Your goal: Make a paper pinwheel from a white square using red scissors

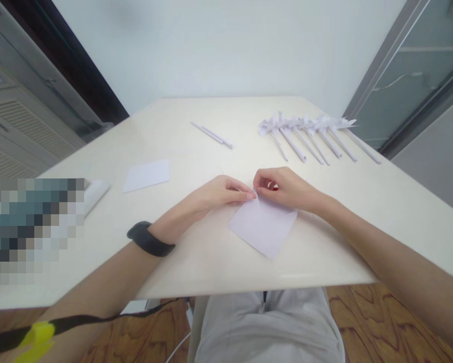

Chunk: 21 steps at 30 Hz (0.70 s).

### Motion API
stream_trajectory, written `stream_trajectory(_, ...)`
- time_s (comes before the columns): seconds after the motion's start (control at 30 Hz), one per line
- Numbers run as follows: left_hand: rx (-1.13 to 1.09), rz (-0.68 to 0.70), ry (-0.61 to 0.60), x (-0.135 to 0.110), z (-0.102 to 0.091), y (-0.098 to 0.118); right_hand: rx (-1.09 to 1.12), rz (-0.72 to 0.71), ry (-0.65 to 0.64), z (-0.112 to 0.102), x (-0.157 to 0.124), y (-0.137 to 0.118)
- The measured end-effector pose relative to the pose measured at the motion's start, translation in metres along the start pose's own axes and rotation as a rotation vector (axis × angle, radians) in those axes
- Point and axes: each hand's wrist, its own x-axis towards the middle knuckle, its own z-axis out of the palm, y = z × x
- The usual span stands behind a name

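Observation:
A small white square of paper (pixel 263 228) lies on the cream table (pixel 211 262) in front of me, turned like a diamond. My left hand (pixel 220 194) and my right hand (pixel 282 187) meet at its far corner. Both hands pinch that corner between thumb and fingertips, fingers curled. A black band (pixel 148 239) sits on my left wrist.
A row of several finished white paper pinwheels on rolled paper sticks (pixel 313 133) lies at the back right. Two thin rolled paper sticks (pixel 213 134) lie mid-back. Another white sheet (pixel 146 175) rests to the left, with a white stack (pixel 93 193) beside a blurred patch.

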Motion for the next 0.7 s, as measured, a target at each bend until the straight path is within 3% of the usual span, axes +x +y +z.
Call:
stream_trajectory(0.5,0.117,0.017,0.031,-0.0035,0.0,-0.0001,-0.036,0.007,-0.067,-0.0018,-0.0014,-0.004)
stream_trajectory(0.7,0.065,0.029,0.115,-0.0046,-0.0007,-0.0015,0.021,0.02,-0.075,-0.0029,-0.0014,-0.0054)
